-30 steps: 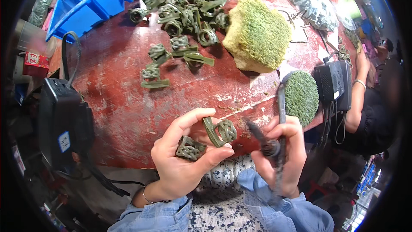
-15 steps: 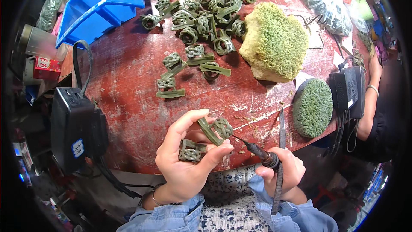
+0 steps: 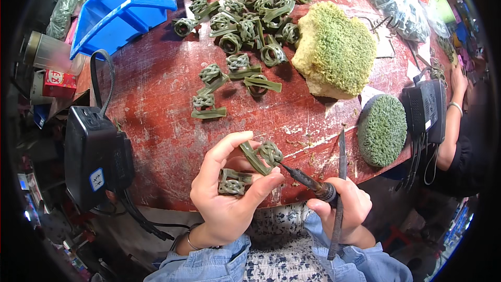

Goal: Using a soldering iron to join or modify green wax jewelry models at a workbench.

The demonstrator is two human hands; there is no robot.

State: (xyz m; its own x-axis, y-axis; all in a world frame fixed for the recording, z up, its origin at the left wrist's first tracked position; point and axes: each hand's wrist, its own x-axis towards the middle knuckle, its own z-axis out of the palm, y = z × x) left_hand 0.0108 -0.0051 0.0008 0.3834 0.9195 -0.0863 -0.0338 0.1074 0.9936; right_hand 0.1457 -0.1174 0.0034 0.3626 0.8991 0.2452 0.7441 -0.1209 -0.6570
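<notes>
My left hand point(image 3: 228, 193) is closed around a green openwork ring piece point(image 3: 270, 152) with a flat strip point(image 3: 254, 157) on its side, gripped between thumb and fingers. A second green openwork piece point(image 3: 233, 182) sits in the same palm. In my right hand point(image 3: 348, 206) is a pen-like tool with a dark handle point(image 3: 324, 191), resembling a soldering iron. Its thin tip meets, or nearly meets, the lower right edge of the ring piece. The same hand also holds a long, flat grey blade or file point(image 3: 342, 162), pointing away from me. The fingers hide part of both tools.
Several similar green ring pieces point(image 3: 248, 26) lie heaped at the far middle of the red worn table point(image 3: 162, 141). A yellow-green sponge block point(image 3: 336, 49) and an oval green pad point(image 3: 383, 130) sit right. Black devices stand left point(image 3: 94, 151) and right point(image 3: 424, 107). A blue bin point(image 3: 99, 26) stands far left; another person's arm point(image 3: 453, 120) is right.
The pen-like tool's tip has shifted slightly against the ring piece, with its handle tilting a little. My left hand keeps nearly the same hold. The whole view has drifted slightly.
</notes>
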